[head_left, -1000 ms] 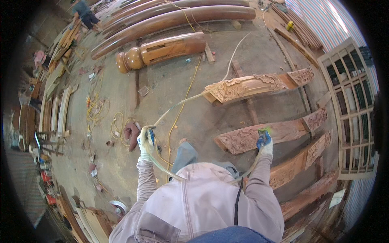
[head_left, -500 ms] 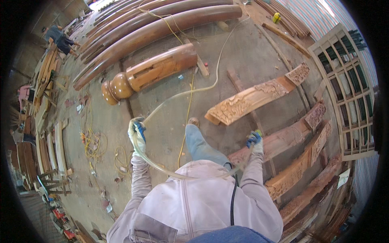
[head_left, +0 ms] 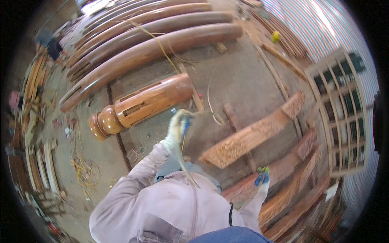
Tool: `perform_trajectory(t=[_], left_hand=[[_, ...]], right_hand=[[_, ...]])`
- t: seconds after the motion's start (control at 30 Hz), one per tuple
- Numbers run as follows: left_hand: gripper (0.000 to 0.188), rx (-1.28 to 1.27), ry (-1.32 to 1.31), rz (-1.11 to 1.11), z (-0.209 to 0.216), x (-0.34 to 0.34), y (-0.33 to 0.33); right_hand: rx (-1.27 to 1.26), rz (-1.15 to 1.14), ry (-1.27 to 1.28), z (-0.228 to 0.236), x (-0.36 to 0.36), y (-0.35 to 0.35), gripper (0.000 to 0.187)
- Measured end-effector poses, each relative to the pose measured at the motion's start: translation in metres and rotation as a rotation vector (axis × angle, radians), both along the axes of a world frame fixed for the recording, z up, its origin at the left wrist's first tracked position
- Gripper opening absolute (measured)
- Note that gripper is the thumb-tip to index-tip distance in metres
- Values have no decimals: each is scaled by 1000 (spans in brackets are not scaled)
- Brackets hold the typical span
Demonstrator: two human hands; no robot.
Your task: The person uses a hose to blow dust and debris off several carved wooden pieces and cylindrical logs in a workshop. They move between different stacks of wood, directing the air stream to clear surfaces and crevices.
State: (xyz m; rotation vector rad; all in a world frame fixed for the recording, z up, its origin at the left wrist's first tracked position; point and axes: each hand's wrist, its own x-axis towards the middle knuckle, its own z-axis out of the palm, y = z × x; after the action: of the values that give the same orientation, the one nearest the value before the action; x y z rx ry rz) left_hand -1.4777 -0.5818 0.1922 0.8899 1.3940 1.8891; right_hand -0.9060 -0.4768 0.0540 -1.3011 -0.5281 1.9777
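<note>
My left hand (head_left: 176, 126), in a white and blue glove, is closed around a pale, translucent hose (head_left: 183, 167) in front of my chest. One length of the hose hangs down toward my jacket, and a blurred part runs off to the right. At the right, my gloved right hand (head_left: 262, 180) is closed on a small green-tipped tool (head_left: 263, 169) whose kind I cannot make out. It hovers over the reddish carved beam (head_left: 279, 162). Beyond it lies a lighter, curved carved wooden piece (head_left: 253, 135) with scrollwork.
A glossy turned wooden post (head_left: 158, 99) with mortises lies ahead. Behind it rest several long polished columns (head_left: 162, 42). A wooden lattice frame (head_left: 340, 111) stands at the right. Tangled yellow cord (head_left: 83, 172) lies on the left floor. Another person (head_left: 49, 42) is far left.
My left hand has swung right and forward with the hose, whose loop has gathered closer. My right hand has dropped slightly lower and to the right. The view has shifted.
</note>
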Motion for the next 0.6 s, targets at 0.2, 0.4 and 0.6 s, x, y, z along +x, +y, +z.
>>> perform_trajectory(t=[0.2,0.4,0.6], left_hand=[[16,59,141,-410,3,-18,158],[13,192,132,-813,40,-4,270],[10,826,270,-829,102,32,415]], right_hand=[[-265,-112,255,-6,-131,32,34],[-206,-144,351,33,-192,39,22],[413,-410,259,101,-168,105,26]])
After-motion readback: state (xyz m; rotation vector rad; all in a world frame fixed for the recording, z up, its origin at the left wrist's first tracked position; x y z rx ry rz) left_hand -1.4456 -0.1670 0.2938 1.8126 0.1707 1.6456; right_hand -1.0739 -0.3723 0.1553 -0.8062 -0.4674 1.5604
